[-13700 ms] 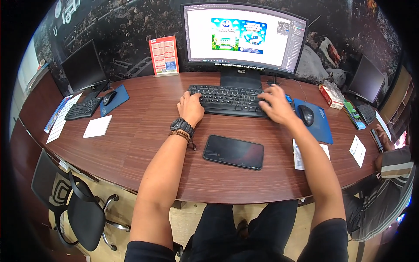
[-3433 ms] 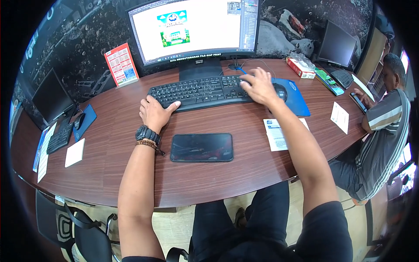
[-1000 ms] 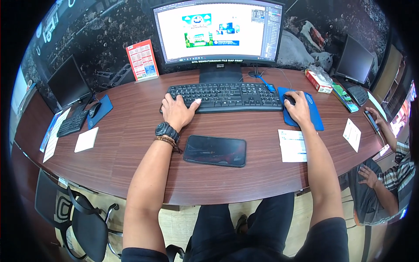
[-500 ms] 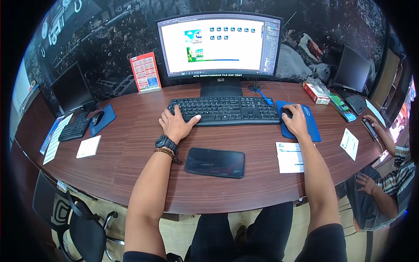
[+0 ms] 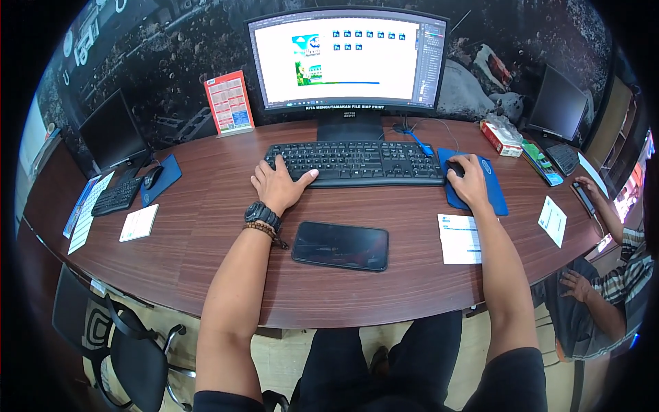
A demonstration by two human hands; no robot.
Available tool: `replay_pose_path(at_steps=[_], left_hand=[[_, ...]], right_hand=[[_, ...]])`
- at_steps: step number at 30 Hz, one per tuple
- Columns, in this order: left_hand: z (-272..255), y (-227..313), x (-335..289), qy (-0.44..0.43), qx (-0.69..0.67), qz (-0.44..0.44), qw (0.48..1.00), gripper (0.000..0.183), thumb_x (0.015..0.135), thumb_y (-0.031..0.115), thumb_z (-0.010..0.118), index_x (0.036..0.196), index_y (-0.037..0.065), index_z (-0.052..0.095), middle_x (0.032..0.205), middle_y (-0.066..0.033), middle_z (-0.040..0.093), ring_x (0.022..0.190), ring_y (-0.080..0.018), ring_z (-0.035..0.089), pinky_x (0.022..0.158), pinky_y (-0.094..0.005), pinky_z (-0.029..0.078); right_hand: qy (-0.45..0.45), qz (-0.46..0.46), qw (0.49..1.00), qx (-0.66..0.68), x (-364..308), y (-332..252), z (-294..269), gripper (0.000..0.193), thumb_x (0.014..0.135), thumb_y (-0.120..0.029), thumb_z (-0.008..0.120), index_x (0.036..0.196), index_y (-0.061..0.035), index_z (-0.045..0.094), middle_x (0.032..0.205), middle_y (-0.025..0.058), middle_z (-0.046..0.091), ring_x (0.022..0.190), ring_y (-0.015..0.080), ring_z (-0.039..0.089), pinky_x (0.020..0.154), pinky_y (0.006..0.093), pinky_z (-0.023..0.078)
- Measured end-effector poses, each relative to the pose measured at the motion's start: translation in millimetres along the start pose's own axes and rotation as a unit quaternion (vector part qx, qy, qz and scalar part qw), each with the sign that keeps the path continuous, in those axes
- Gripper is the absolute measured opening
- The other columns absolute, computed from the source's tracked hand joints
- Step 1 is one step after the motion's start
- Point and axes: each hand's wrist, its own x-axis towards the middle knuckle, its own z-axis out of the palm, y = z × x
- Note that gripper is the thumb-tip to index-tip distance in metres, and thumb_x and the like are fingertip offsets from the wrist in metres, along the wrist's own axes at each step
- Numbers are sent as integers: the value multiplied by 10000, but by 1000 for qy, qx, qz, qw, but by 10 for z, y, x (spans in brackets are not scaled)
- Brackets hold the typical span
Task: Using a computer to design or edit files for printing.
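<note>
My left hand (image 5: 280,184) rests with fingers spread on the left end of a black keyboard (image 5: 364,165). Its thumb lies along the near edge of the keys. A dark watch (image 5: 262,214) and a beaded bracelet circle that wrist. To the right, my right hand (image 5: 471,184) curls over a black computer mouse (image 5: 454,167), which it mostly hides. The mouse sits on a blue mouse pad (image 5: 495,199). Behind the keyboard, a wide monitor (image 5: 384,69) shows a white page with two pictures and rows of small file icons. A dark-screened phone (image 5: 340,246) lies between my forearms.
A paper slip (image 5: 458,240) lies beside my right forearm. Behind are a red desk calendar (image 5: 230,103) and a red-white box (image 5: 500,141). Dark monitors stand left (image 5: 113,130) and right (image 5: 559,103). At right, another person's hand (image 5: 592,192) touches a phone. A chair (image 5: 134,357) stands lower left.
The view has shifted slightly, so the desk and monitor sit higher in the picture. Both hands keep their places on the keyboard and the mouse.
</note>
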Motion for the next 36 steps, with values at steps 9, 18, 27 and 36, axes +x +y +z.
replay_pose_path(at_steps=[9,18,27,36], left_hand=[[-11,25,-8,3,9,-1,1000,1106,797,798,574,1466,-61,377,1421,-364,363,1371,-493,306,1140,-605,183],[-73,56,-25,-11,11,-15,1000,1083,807,772,590,1469,-60,384,1455,-354,350,1404,-476,286,1152,-569,209],[-19,67,-8,8,-11,3,1000,947,872,677,583,1464,-39,398,1467,-349,343,1409,-484,284,1150,-577,207],[-13,46,41,10,-24,-29,999,816,889,490,644,1476,-12,378,1482,-309,327,1423,-457,262,1155,-609,172]], right_hand=[[-3,-11,1000,0,11,13,-9,329,808,-193,650,1104,-57,697,1157,167,604,1089,368,615,953,431,494],[-9,-2,1000,-2,18,8,-3,344,807,-194,640,1118,-57,701,1161,170,607,1096,369,613,960,429,491],[3,28,999,-14,3,61,-11,318,800,-208,656,1078,-62,710,1153,169,604,1129,378,590,966,445,483],[-38,-162,984,-67,26,-297,155,230,887,-190,622,1090,-140,719,1271,161,550,1369,396,357,1152,618,216]])
